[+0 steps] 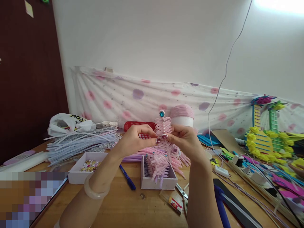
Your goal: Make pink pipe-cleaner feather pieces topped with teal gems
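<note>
The left hand (136, 139) and the right hand (185, 137) pinch the pink feather-like ornament (163, 126) between fingertips. It is held upright, at twelve o'clock above the white box (159, 184).

Beyond my fingers I see a pale wall (152, 38), dotted sheeting (152, 101) along its base; below them, a wooden table (114, 205).

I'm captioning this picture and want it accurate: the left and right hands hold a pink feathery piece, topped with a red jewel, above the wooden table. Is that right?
Not quite: the jewel is blue, as the head view shows. The left hand and right hand do hold the pink feathery piece above the wooden table.
</note>
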Motion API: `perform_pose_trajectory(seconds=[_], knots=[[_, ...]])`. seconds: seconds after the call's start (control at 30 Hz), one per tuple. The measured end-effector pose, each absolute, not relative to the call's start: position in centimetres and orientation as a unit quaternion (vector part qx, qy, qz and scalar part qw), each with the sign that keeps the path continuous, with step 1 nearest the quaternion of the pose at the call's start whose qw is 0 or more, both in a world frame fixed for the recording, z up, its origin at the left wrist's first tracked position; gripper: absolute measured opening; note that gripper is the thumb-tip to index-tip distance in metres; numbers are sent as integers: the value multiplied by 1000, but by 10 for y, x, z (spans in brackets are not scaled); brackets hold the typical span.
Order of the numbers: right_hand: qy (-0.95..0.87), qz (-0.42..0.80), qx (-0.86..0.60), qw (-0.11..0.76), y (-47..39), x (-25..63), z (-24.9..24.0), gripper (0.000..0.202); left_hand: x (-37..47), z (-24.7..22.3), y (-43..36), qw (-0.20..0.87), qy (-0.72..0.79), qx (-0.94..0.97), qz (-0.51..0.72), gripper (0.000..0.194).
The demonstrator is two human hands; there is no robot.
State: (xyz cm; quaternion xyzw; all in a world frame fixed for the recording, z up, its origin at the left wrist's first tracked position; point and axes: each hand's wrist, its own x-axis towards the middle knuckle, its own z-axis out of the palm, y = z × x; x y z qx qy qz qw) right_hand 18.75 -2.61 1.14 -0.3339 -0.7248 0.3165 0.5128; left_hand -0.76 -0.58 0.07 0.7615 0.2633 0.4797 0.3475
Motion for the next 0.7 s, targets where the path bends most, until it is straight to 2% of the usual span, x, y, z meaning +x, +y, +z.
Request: perform_pose_trajectory(seconds=[0.13, 0.33, 0.53, 0.7], knots=[[-727, 308, -339, 512, -26, 185, 11, 33, -5, -1, -8, 280, 260, 775, 503, 4], [-707, 271, -354, 549, -21, 180, 8, 35, 6, -5, -10, 70, 313, 739, 592, 9], [-692, 261, -353, 573, -22, 175, 7, 34, 10, -7, -10, 130, 290, 720, 617, 11], [-703, 197, -370, 575, -23, 168, 7, 32, 11, -6, -17, 71, 349, 698, 622, 16]])
